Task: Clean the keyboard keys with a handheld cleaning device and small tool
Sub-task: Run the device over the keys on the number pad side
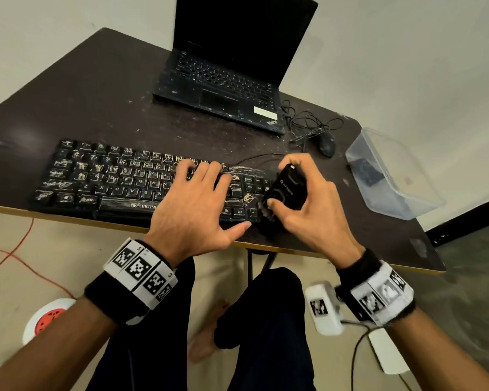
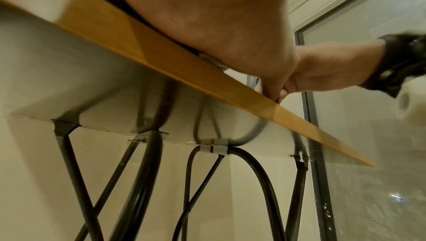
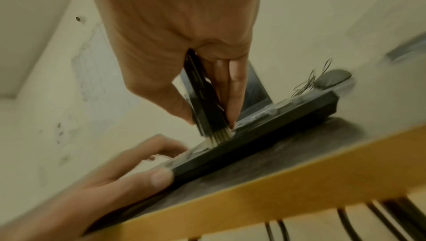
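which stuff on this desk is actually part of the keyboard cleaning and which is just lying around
In use: keyboard, handheld cleaning device with brush tip, right hand gripping it, left hand steadying the keyboard.

Lying about: laptop, mouse, plastic container.

The light over my table is soft, even and rather dim, with only faint shadows under my hands. The head view bends straight lines toward its edges, and my right hand smears with motion blur. Both wrist views look warm, yellowish and grainy: my left hand fills its frame out of focus, and the keyboard edge is streaked.
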The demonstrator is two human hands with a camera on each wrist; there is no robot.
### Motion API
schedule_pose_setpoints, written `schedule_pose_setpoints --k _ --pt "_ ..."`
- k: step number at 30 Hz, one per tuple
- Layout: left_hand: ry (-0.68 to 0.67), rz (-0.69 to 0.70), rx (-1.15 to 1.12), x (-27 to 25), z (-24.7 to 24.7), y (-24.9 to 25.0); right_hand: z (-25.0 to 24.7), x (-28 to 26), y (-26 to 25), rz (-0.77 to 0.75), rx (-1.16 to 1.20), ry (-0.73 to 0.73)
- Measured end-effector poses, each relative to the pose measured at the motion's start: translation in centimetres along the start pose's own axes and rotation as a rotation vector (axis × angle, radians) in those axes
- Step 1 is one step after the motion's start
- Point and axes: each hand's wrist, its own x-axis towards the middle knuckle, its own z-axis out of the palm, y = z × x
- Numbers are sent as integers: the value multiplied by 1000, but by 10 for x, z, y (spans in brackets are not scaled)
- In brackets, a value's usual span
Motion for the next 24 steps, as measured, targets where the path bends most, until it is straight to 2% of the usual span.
schedule_pose_setpoints --k 2,5,9,12,16,20,24 --pt "6 4 3 -1 0 1 0 2 -1 21 -9 24" --pt "0 -3 -10 -1 0 0 5 -2 -9 -54 -17 -53" --pt "11 7 -8 -1 -1 1 2 9 -3 9 -18 7" --pt "5 -2 -30 0 1 -1 5 3 -13 -92 -49 -109" --pt "12 1 -26 -1 1 0 2 15 -7 -13 -39 -71" --pt "6 -5 -36 0 1 -1 8 4 -21 -79 -11 -151" --pt "10 3 -31 -1 0 0 8 18 -15 3 -27 -61"
